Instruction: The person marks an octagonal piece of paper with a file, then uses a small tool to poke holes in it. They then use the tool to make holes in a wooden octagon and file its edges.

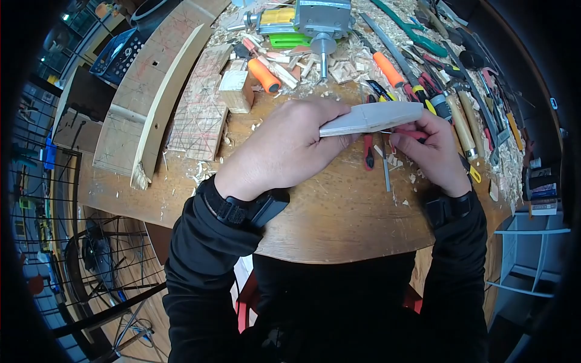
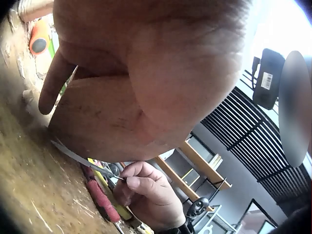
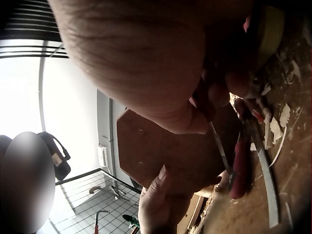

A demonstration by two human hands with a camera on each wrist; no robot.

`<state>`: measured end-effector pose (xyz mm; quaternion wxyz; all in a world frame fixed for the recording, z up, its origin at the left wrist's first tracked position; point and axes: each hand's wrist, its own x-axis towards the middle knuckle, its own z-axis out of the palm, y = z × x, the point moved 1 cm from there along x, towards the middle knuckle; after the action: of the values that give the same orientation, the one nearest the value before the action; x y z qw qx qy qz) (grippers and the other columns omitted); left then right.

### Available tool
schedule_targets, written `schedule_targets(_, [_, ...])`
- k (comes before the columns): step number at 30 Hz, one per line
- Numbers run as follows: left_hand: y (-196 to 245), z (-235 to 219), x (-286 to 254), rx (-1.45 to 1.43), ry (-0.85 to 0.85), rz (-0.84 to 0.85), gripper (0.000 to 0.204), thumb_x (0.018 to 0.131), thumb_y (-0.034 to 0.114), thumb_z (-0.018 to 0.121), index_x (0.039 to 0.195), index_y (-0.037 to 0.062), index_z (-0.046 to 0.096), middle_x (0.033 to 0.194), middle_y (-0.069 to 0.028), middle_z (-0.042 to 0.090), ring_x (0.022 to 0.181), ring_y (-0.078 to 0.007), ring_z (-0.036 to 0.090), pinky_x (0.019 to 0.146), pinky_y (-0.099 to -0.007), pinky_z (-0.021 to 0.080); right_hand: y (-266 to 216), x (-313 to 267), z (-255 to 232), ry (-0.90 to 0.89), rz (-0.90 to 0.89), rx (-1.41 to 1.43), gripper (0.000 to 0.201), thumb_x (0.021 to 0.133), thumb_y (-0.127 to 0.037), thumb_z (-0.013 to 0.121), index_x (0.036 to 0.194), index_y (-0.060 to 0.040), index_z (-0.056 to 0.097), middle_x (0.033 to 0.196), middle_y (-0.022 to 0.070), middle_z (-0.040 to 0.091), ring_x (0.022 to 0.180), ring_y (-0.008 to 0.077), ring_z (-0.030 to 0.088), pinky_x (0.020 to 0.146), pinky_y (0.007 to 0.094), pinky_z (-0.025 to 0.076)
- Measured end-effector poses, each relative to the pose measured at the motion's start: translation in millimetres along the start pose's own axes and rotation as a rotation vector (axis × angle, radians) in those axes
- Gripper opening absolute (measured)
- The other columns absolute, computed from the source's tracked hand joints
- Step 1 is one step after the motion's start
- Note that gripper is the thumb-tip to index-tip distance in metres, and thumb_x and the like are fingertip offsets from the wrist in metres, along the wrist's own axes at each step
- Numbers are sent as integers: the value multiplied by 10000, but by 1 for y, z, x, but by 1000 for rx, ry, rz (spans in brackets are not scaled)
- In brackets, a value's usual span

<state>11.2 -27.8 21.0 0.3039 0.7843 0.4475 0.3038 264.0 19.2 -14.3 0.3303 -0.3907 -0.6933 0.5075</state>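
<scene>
My left hand (image 1: 284,145) grips a wooden board (image 1: 372,115) with cut-off corners, held up over the workbench. In the right wrist view the board's broad face (image 3: 165,146) shows two small marks, and the left thumb lies against it. My right hand (image 1: 434,145) holds a red-handled tool (image 1: 413,134) with a thin metal shaft (image 3: 219,146), close to the board's right end. The tip's exact kind cannot be told. Below the hands, another red-handled tool (image 1: 368,154) and a narrow metal strip (image 1: 385,166) lie on the workbench (image 1: 327,212).
A wood block (image 1: 236,92) and a lined board (image 1: 200,103) lie left, beside a long curved wooden piece (image 1: 169,97). A vise (image 1: 324,21) stands at the back. Orange-handled tools (image 1: 264,76), files and wood shavings spread across the back and right.
</scene>
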Motion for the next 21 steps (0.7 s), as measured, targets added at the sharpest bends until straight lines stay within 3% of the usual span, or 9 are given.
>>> schedule_targets(21, [-1,5,-3,116,30,53,363,899,143,664,1204,-48,613,1028,-226,677,949,-336,659,845,-371,494,-2,0,3,-8,-45,-60,201,861,11,678,1053,30,621,952,15,658,877,59,599,786,216,496])
